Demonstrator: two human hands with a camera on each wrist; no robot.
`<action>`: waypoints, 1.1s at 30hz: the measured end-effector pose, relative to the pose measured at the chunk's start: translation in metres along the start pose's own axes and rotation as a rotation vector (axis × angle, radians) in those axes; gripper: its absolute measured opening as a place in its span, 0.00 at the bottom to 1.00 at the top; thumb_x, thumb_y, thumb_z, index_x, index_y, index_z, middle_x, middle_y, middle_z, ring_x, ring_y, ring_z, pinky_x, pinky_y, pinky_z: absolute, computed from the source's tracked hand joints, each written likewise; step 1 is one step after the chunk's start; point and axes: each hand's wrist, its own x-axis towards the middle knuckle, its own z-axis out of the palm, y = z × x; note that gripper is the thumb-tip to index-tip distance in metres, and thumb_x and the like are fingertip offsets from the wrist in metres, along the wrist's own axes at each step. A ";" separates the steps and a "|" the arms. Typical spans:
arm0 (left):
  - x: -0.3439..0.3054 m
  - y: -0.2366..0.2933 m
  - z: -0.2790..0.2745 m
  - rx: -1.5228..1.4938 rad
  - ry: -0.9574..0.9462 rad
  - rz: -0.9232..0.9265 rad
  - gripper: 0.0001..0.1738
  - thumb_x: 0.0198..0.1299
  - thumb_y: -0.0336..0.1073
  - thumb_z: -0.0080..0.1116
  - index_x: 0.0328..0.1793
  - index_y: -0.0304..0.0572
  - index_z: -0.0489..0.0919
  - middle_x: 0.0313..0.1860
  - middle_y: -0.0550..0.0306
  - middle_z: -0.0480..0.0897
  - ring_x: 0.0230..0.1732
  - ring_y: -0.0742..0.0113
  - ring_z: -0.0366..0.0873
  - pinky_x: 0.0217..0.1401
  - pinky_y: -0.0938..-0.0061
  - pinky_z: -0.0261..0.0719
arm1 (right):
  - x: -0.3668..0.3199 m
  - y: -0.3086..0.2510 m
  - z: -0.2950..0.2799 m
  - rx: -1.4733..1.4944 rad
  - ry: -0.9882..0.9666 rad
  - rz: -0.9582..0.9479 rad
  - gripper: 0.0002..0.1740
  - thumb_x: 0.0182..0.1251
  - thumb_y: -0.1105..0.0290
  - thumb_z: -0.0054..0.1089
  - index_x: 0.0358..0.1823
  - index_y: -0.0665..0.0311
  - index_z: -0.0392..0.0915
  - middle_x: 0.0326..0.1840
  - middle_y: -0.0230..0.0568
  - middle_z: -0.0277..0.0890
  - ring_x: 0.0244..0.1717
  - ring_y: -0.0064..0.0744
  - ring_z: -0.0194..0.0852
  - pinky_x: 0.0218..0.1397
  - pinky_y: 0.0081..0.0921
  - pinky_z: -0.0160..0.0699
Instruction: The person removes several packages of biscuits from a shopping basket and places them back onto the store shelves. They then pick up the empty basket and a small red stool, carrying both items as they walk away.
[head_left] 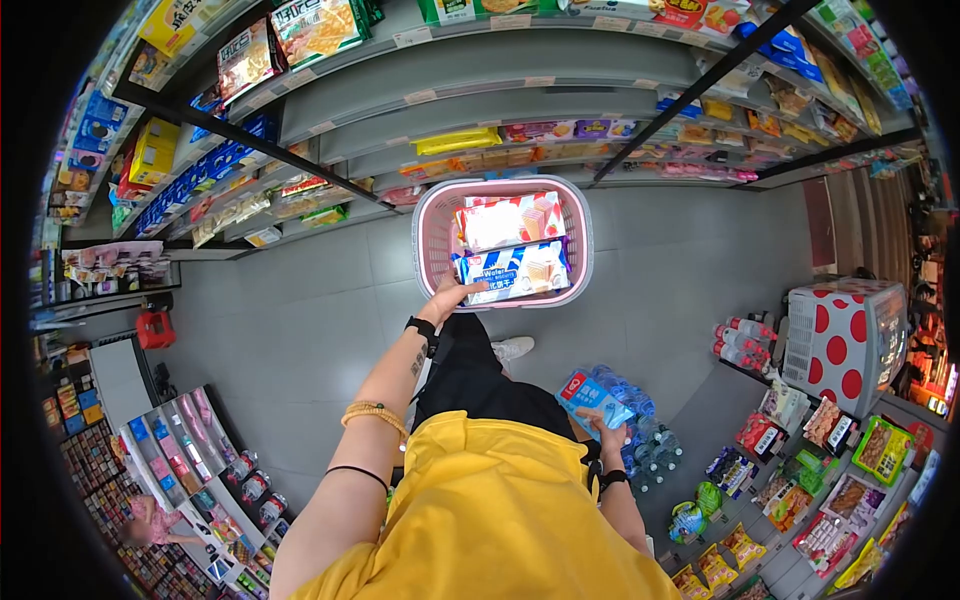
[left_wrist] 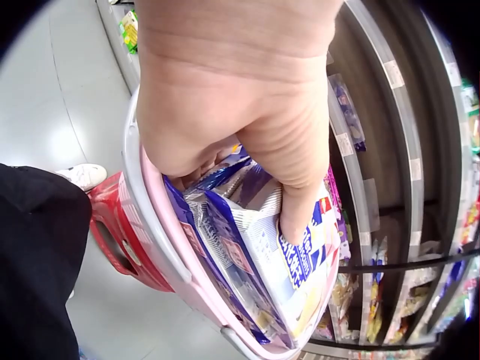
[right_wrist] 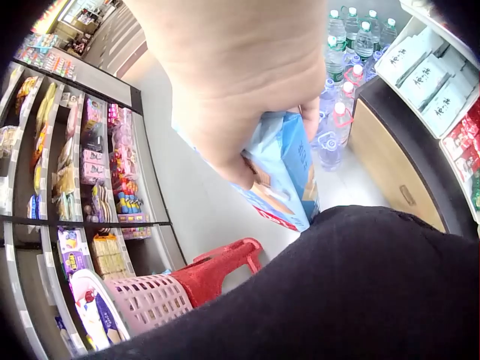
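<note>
A pink shopping basket (head_left: 420, 240) with a pale rim holds packs of wafer biscuits. My left hand (head_left: 447, 298) reaches over the near rim and grips a blue-and-white wafer biscuit pack (head_left: 515, 273). In the left wrist view the thumb of that hand (left_wrist: 240, 112) lies on the pack's printed face, while the other fingers are mostly hidden behind it; a similar blue-edged pack stands alongside. Red-and-white wafer packs (head_left: 510, 220) lie farther back in the basket. Down by the right thigh, my right hand (head_left: 607, 430) holds a light blue biscuit pack (right_wrist: 289, 169), thumb on one side and fingers on the other.
Shelves of snacks (head_left: 440, 100) curve around beyond the basket. Red plastic with cut-outs (right_wrist: 217, 270) is under the basket. Bottled water (head_left: 655, 450) stands on the floor at the right, near a polka-dot cabinet (head_left: 840, 340). Display counters (head_left: 185, 440) line the left, with another person (head_left: 155, 520) beyond.
</note>
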 end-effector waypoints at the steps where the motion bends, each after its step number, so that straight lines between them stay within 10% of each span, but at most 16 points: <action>1: -0.002 0.001 0.001 0.013 0.013 -0.004 0.49 0.47 0.34 0.77 0.71 0.25 0.58 0.62 0.43 0.75 0.63 0.58 0.72 0.71 0.68 0.67 | 0.003 0.004 0.001 0.005 0.000 -0.017 0.37 0.47 0.73 0.75 0.59 0.67 0.65 0.52 0.43 0.77 0.51 0.37 0.78 0.58 0.33 0.74; 33: -0.017 0.010 0.012 -0.084 -0.048 0.029 0.38 0.45 0.33 0.77 0.62 0.30 0.71 0.55 0.48 0.80 0.55 0.61 0.79 0.61 0.70 0.75 | 0.011 0.006 0.006 -0.035 -0.042 0.015 0.36 0.47 0.71 0.77 0.56 0.67 0.65 0.51 0.43 0.76 0.50 0.36 0.77 0.54 0.32 0.77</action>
